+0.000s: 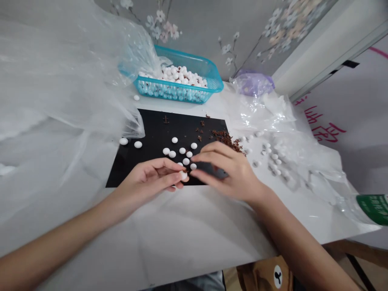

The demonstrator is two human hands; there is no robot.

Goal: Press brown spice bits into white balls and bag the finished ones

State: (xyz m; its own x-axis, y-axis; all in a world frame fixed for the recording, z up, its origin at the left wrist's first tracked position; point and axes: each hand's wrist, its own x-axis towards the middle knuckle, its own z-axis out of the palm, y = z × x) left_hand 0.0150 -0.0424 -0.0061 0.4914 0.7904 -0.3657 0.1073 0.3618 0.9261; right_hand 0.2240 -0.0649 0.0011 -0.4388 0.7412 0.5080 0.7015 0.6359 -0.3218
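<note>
My left hand [153, 176] is closed, with a small white oval bead [183, 175] pinched between thumb and fingers near the front edge of a black mat [148, 125]. A speck of brown shows beside that bead. Just to the right, my right hand [226, 167] is open, thumb and forefinger apart; it is slightly blurred, and I see nothing between them. Several loose white beads [182, 150] lie on the mat in front of both hands. A pile of small reddish-brown pieces [227, 140] is at the mat's right edge, behind my right hand; one anchor-shaped brown piece [165, 119] lies farther back.
A blue plastic basket [216, 81] full of white beads stands at the back. Large clear plastic bags [60, 72] cover the left side. More beads [274, 161] and clear plastic [309, 161] lie at the right, with a green-labelled bottle [372, 208] by the edge.
</note>
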